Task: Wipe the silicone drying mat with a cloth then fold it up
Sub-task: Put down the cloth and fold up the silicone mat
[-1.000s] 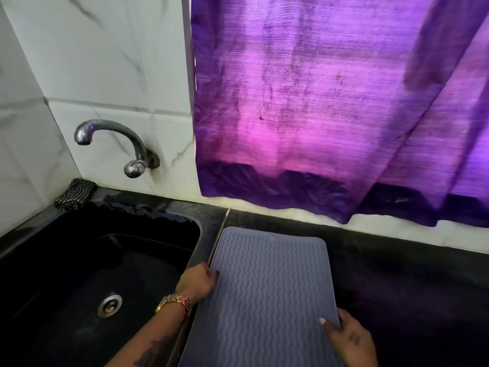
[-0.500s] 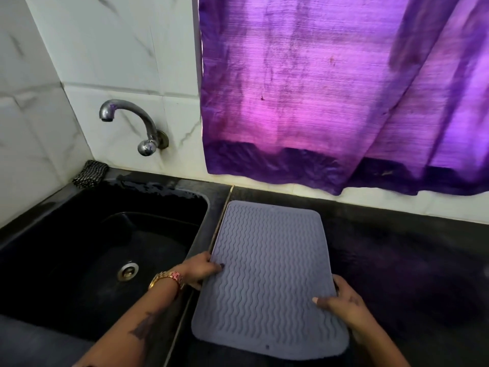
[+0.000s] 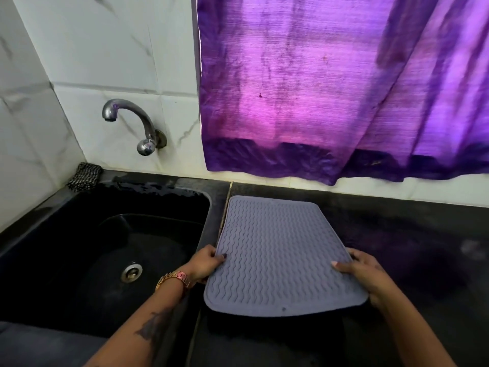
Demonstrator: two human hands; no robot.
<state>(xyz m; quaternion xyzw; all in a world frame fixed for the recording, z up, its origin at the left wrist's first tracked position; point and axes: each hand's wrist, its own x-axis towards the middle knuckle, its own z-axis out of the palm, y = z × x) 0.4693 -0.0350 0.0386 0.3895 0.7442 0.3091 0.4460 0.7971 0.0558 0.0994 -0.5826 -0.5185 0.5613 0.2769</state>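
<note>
A grey silicone drying mat with wavy ridges lies on the black counter, just right of the sink. Its near end is raised off the counter. My left hand grips the mat's left edge, thumb on top and fingers underneath. My right hand grips the right edge the same way. A dark checkered cloth sits bunched at the sink's back left corner, away from both hands.
A black sink with a metal drain fills the left side. A chrome tap sticks out of the white tiled wall above it. A purple curtain hangs behind the counter.
Both hands have drawn the mat's near end up off the counter while holding its side edges. The view has tilted down, showing more of the counter front.
</note>
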